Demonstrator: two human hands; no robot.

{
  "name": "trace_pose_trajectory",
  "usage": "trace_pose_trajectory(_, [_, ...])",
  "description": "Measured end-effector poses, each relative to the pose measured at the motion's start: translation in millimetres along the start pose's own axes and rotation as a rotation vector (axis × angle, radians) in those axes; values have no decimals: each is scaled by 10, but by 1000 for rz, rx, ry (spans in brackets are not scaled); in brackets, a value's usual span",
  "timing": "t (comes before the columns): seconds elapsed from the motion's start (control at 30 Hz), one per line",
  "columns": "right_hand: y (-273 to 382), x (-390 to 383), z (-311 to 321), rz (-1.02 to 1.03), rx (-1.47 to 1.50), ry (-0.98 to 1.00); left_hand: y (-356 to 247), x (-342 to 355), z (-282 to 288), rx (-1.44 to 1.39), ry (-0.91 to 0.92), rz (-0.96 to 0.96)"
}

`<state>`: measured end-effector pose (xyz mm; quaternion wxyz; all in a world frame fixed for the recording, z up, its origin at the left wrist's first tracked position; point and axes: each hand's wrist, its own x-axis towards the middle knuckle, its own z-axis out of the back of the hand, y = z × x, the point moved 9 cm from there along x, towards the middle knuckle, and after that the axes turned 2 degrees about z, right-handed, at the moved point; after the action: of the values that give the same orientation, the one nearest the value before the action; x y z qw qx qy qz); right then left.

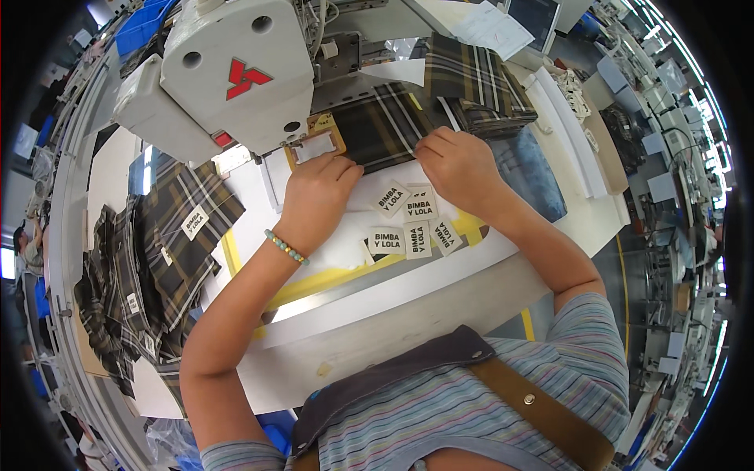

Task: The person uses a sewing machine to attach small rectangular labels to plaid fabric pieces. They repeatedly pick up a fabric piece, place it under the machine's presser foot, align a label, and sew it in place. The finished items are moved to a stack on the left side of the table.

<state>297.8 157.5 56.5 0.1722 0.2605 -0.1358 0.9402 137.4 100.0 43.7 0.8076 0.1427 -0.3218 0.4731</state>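
Note:
A dark plaid fabric piece (378,124) lies under the front of a white sewing machine head (203,63), beside a small tan-edged frame (336,141). My left hand (318,188) has bent fingers closed on the fabric's lower left edge, near that frame. My right hand (455,165) pinches the same piece at its right edge. Between my forearms, several small cream printed labels (420,235) lie loosely on the white work surface.
A crumpled pile of plaid pieces (133,251) lies at the left, and a folded plaid stack (475,74) at the back right. Papers (487,23) sit beside a screen (528,17). A blue bin (133,31) stands behind. A co-worker (33,250) is at the far left.

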Motion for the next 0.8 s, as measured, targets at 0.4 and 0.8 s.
trace_pose_trajectory(0.4, [461, 420, -275, 202, 35, 62, 138, -412, 359, 341, 212, -128])
trace_pose_trajectory(0.8, [-60, 288, -229, -106, 296, 139, 354, -816, 657, 153, 272, 241])
